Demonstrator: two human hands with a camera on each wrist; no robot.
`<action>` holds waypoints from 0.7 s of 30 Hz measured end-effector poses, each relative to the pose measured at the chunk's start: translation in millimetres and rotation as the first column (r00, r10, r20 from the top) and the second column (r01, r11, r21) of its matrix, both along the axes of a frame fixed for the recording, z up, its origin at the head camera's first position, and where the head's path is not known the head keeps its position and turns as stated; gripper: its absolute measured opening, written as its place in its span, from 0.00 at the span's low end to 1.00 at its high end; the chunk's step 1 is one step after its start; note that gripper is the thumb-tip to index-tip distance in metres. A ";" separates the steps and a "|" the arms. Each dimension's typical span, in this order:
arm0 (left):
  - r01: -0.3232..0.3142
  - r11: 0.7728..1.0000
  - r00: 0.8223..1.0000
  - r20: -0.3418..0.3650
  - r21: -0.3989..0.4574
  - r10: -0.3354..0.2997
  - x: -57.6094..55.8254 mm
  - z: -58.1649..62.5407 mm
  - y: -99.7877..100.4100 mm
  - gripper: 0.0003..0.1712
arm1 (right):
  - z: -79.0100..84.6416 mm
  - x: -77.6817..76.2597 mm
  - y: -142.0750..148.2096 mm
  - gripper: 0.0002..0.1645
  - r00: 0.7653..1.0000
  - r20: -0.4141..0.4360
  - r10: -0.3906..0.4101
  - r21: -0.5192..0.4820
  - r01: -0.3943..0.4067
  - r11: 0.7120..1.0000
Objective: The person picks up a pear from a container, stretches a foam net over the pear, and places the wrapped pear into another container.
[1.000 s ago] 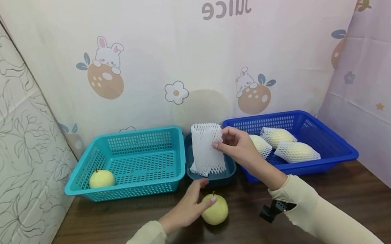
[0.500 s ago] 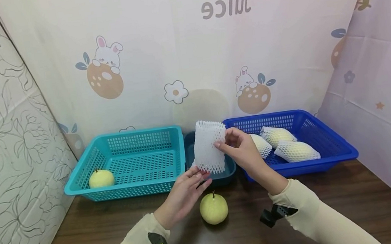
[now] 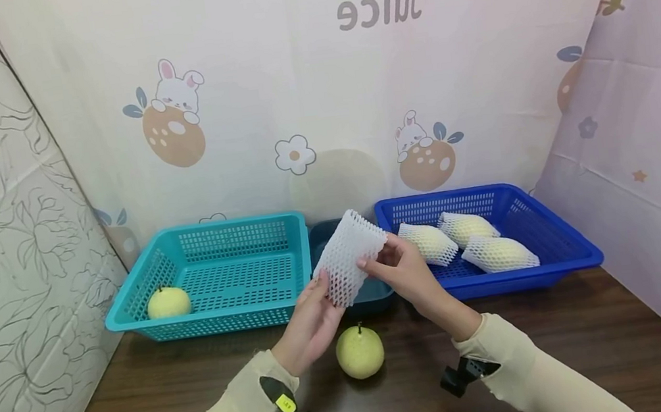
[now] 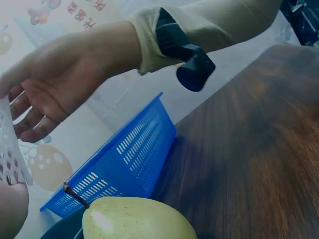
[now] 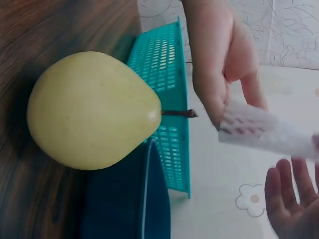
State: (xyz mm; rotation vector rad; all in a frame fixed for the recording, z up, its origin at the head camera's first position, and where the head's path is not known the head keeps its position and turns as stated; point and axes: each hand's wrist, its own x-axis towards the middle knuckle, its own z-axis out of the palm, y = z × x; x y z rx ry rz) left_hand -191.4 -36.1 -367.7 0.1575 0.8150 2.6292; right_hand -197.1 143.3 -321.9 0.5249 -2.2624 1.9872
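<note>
A white foam net sleeve is held tilted between both hands, above the dark teal bin. My left hand pinches its lower left end between thumb and fingers. At its upper right side, my right hand grips it with thumb and fingertips. The right wrist view shows the flattened sleeve running from the left hand towards the right hand. Below the hands a yellow-green pear stands on the table, stem up, touched by neither hand.
On the left stands a turquoise basket with one pear in its front left corner. A blue basket on the right holds three pears in foam nets, one of them a netted pear at the front. Behind hangs a printed curtain.
My left hand has risen from beside the pear and taken hold of the sleeve's lower end. The sleeve has tilted, its top leaning right. My right hand keeps its grip.
</note>
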 end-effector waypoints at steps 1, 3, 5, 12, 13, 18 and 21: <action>0.001 1.000 1.000 0.010 0.011 -0.001 -0.7 0.3 -0.7 0.29 | -1.3 0.0 0.7 0.23 1.000 0.001 0.030 -0.014 -0.030 0.999; 0.005 1.000 1.000 0.016 0.031 -0.005 -2.2 0.9 -2.8 0.29 | -3.2 -0.4 2.6 0.21 0.996 0.012 0.086 -0.048 -0.085 0.995; 0.012 0.999 1.000 0.002 0.040 -0.012 -3.6 2.5 -5.3 0.28 | -3.5 -1.5 4.1 0.20 0.991 0.053 0.123 -0.092 -0.118 0.989; 0.083 0.995 0.996 -0.036 0.048 -0.082 -5.0 8.3 -8.8 0.28 | -6.1 -4.8 2.0 0.35 0.888 0.402 0.223 -0.181 -0.162 0.970; 0.100 0.994 0.994 -0.038 0.049 -0.098 -4.8 8.6 -8.6 0.28 | -7.5 -4.6 0.8 0.36 0.855 0.448 0.262 -0.195 -0.193 0.962; 0.152 0.988 0.988 -0.032 0.005 -0.152 -4.5 7.7 -7.1 0.28 | -14.2 -3.1 -5.7 0.38 0.722 0.554 0.415 -0.298 -0.293 0.908; 0.160 0.987 0.986 -0.033 -0.034 -0.161 -5.7 5.3 -7.1 0.28 | -16.4 -2.1 -8.6 0.33 0.716 0.573 0.398 -0.328 -0.245 0.912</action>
